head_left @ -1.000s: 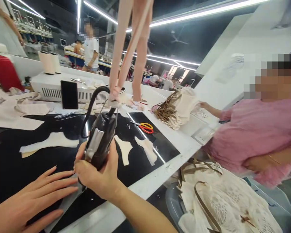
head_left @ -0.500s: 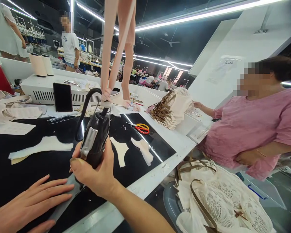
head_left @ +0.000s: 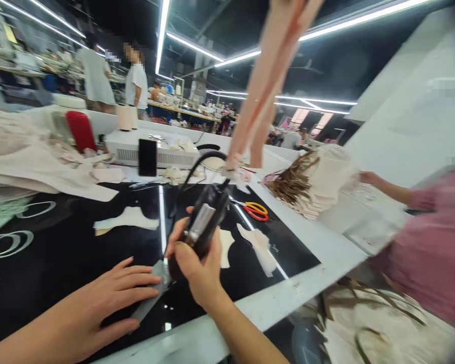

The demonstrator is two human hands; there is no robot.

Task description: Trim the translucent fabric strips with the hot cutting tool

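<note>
My right hand point(head_left: 199, 270) is closed around a black corded electric cutter point(head_left: 208, 217), held tilted low over the black tabletop point(head_left: 76, 283). A pink fabric strip point(head_left: 265, 76) is tied near its cord end and runs upward. The cutter's lower end meets a narrow translucent grey strip point(head_left: 148, 306); the exact contact is blurred. My left hand point(head_left: 94, 303) lies flat with fingers stretched out, its fingertips on that strip. Beyond my hands lie cut cream fabric pieces: one at the left point(head_left: 127, 220), one partly behind my right hand point(head_left: 226, 247), and one at the right point(head_left: 258, 245).
Scissors with red and yellow handles point(head_left: 256, 211) lie at the right back. A phone point(head_left: 147, 157) leans on a white box point(head_left: 174, 157). Garments are piled at left point(head_left: 18, 156), far right point(head_left: 318, 182) and below the table point(head_left: 387, 328). A person in pink point(head_left: 436, 247) is at right.
The view has swung left, so the tabletop items appear farther right and more garments show at left. My right hand still grips the cutter, and my left hand stays flat on the strip.
</note>
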